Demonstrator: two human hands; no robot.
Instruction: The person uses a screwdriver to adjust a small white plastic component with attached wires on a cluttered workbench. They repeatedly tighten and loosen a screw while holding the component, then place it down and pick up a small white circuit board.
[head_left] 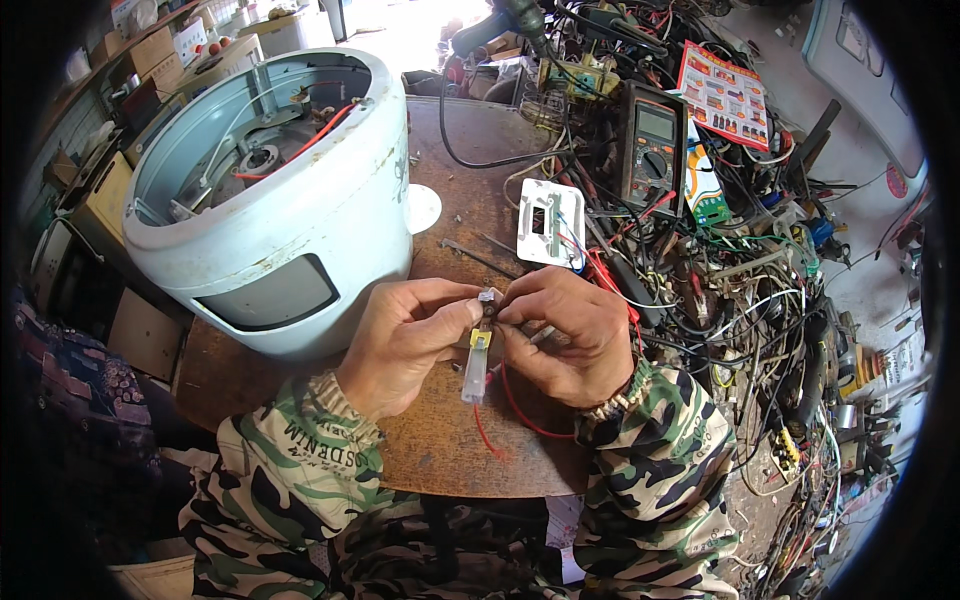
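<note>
In front of me both hands meet over a small metal part (488, 308) with a yellow connector (480, 340) and a translucent plastic sleeve (475, 374) below it, red wire trailing down. My left hand (405, 340) pinches the part between thumb and forefinger. My right hand (570, 335) is closed around its other side, fingertips at the metal; what else its fingers hold is partly hidden. Beyond them lie a thin metal rod (470, 255) and a white plastic plate with wires (535, 220) on the worn wooden surface (450, 450).
At left stands a pale blue cylindrical appliance (260, 265) with an open top and wires inside. To the right are a multimeter (650, 150), a red printed sheet (725, 90) and tangled wires and tools (760, 320). A power tool (490, 30) is at the back, cluttered shelves (150, 60) at upper left.
</note>
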